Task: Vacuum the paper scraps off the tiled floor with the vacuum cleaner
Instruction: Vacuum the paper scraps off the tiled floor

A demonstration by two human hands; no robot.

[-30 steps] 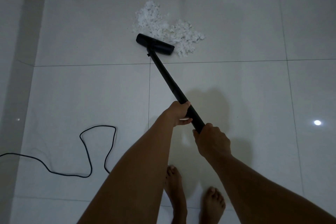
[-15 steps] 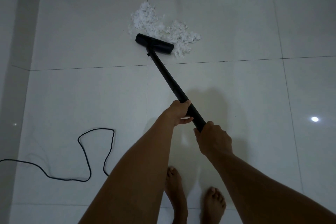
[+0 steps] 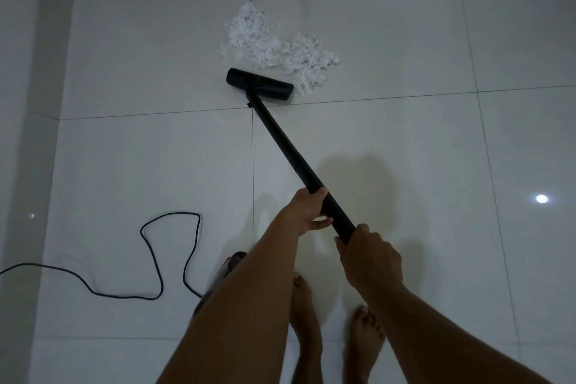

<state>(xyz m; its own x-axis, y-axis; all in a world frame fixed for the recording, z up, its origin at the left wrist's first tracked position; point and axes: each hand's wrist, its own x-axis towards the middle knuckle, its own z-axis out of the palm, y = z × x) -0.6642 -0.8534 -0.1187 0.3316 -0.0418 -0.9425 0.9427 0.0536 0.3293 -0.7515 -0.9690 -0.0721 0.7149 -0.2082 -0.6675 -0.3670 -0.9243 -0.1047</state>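
Long black vacuum wand runs diag. from 2 gripping hands, left hand & right hand, up-left to flat black nozzle head, just beside white paper scraps.

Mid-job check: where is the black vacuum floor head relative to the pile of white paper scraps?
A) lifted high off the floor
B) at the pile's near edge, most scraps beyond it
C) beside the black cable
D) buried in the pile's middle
B: the black vacuum floor head sits at the near edge of the pile of white paper scraps, most of which lies beyond it.
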